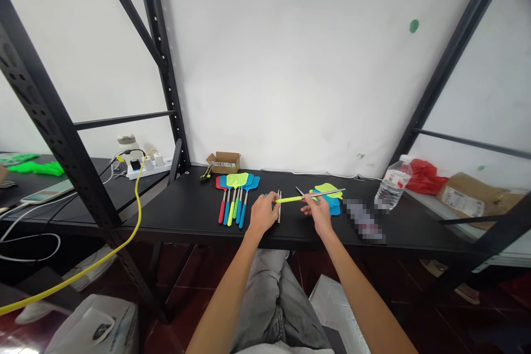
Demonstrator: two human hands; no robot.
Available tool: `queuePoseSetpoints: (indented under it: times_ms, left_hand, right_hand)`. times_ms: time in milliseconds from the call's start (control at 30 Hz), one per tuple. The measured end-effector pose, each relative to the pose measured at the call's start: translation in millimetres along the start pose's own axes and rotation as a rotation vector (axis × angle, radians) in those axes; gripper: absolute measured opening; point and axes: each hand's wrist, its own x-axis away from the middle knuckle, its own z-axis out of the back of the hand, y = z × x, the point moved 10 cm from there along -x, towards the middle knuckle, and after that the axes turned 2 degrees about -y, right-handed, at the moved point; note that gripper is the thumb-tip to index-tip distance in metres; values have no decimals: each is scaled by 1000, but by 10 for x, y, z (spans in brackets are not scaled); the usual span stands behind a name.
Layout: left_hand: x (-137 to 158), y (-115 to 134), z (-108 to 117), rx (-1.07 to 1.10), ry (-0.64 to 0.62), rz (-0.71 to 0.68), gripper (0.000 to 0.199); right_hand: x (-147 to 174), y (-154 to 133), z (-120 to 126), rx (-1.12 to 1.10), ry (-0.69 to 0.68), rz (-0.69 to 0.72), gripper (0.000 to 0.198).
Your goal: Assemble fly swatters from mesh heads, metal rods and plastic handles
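Both hands are up over the black table (186, 215), working one fly swatter between them. Left hand (262, 213) has fingers curled around the yellow handle (289, 199), gripping its left end. Right hand (319, 212) pinches near where the yellow handle meets the thin metal rod (329, 193); thumb and forefinger look pressed together on it, other fingers loosely bent, though exact contact is too small to confirm. Long axis runs left-right, tilted slightly up toward the right, so the rod end points away from the right hand toward the water bottle (393, 182). Handle lies between the two hands; rod extends past the right fingers, right hand nearer to it. Just behind the right hand: a small stack of blue and yellow swatter heads (329, 196) flat on the table. Loose metal rods (279, 211) lie beside the left hand, roughly front-to-back. Further left, a row of finished swatters (236, 193) with red, blue, green and yellow handles, heads toward the wall. Small cardboard box (224, 161) behind them. Power strip (147, 167) and a yellow cable (139, 210) on the left shelf. Red bag (423, 176) behind the bottle on the right. One blurred patch on the table right of the hands; can't tell what it is.
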Motion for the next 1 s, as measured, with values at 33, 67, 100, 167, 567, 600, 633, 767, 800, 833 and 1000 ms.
queuePoseSetpoints:
  times_ms: [33,67,100,167,567,600,633,767,800,833,1000]
  left_hand:
    - [0,4,1,1,-2,1,10]
    - [-1,9,2,2,-2,-1,11]
    - [-1,18,3,4,-3,-7,12]
    - [-1,42,5,12,-1,-29,14]
    - [-1,13,27,39,34,-29,22]
    - [-4,-6,28,41,37,-14,23]
    - [-6,-21,29,42,38,-2,23]
    - [-5,-10,35,41,30,-1,23]
    - [-3,1,36,40,25,-5,22]
    - [0,13,36,39,20,-8,22]
    - [17,93,43,33,4,-45,19]
  right_hand:
    - [3,-6,-8,4,-6,1,40]
    - [8,-15,-20,11,-13,5,40]
    - [12,-27,-33,21,-23,10,40]
    - [22,-54,-70,45,-49,25,41]
    - [7,-12,-87,48,-75,0,44]
    - [0,0,-67,26,-62,-8,44]
    - [-4,9,-50,6,-52,-13,44]
    - [-2,6,-49,3,-58,-14,45]
    - [2,0,-62,19,-68,-10,44]
    - [6,-7,-78,38,-80,-7,44]
    - [39,-47,-191,147,-159,17,42]
